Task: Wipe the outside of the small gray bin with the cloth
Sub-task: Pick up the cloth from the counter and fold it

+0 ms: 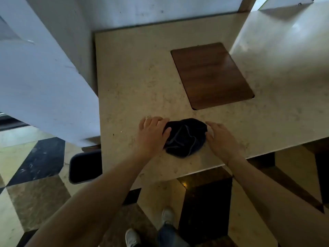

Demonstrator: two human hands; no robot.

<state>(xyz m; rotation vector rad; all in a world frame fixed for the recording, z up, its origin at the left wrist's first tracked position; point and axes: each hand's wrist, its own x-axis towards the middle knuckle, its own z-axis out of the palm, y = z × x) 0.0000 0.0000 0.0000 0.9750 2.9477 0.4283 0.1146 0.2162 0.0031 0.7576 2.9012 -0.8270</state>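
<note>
Marbled beige tabletop, crumpled dark cloth between both hands, left hand spread touching it, right hand loosely spread beside it, small gray bin on the floor below-left.

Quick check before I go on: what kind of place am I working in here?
Probably a hotel or office lobby, not a home: a polished stone counter with an inset wooden panel, a patterned marble floor, and the small gray bin beside the counter.
</note>
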